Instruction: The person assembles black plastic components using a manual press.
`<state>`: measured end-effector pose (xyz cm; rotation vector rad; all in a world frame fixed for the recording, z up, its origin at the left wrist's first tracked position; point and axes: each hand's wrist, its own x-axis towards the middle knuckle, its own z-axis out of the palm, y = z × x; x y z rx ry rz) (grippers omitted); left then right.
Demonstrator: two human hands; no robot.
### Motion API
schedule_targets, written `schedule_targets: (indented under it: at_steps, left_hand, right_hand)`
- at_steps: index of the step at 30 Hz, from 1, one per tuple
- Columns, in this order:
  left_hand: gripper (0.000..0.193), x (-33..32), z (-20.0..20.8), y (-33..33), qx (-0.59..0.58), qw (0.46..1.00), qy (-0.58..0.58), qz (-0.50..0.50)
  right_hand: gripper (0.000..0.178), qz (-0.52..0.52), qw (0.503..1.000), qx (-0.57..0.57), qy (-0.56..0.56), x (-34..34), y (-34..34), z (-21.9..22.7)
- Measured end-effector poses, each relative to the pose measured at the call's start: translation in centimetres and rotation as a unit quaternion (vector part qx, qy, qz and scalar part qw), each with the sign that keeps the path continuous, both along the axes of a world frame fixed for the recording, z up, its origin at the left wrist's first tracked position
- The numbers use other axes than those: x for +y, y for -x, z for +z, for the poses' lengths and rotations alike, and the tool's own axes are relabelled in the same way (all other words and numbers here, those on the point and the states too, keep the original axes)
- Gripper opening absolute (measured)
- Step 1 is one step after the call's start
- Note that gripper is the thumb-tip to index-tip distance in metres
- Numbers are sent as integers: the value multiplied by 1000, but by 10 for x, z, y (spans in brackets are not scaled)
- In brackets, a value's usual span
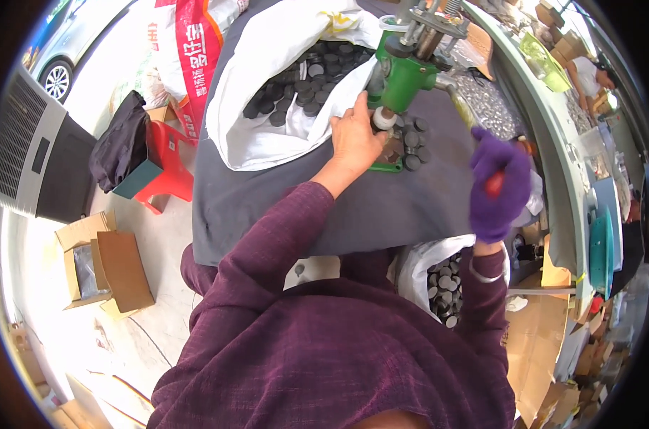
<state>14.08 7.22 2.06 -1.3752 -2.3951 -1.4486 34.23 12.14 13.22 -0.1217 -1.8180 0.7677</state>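
Observation:
A green hand press [410, 82] stands at the far side of the grey-covered table, with a white round tip [384, 119] under its ram. My bare left hand [357, 139] is at the left of this tip, fingers stretched and apart. Whether a fingertip touches a piece under the tip is hidden. My right hand [501, 186], in a purple glove, is closed at the end of the press lever [459, 104]; something red shows between its fingers. Several dark round discs [412, 139] lie beside the press base. A white sack [228, 136] left of the press holds many more dark discs [306, 89].
Below the table's right edge, another white sack [410, 279] holds grey discs [446, 286]. At left are a red stool [171, 161] with dark cloth, a grey cooler [24, 143] and an open cardboard box [124, 268]. Another person [585, 79] sits at the far right.

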Motion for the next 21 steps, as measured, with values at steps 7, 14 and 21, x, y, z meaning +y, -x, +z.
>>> schedule_targets:
  at_steps: [7,14,21]
  left_hand:
    - [27,-25,9,80,114,980,-156,44]
    - [21,-20,-9,145,215,970,107,21]
    - [14,-9,-18,149,280,957,63,-26]
  right_hand:
    - [25,37,998,3,-59,-4,-5,-36]
    - [35,-41,994,-104,-2,-4,-1,51]
    - [42,60,985,-2,159,28,55,124]
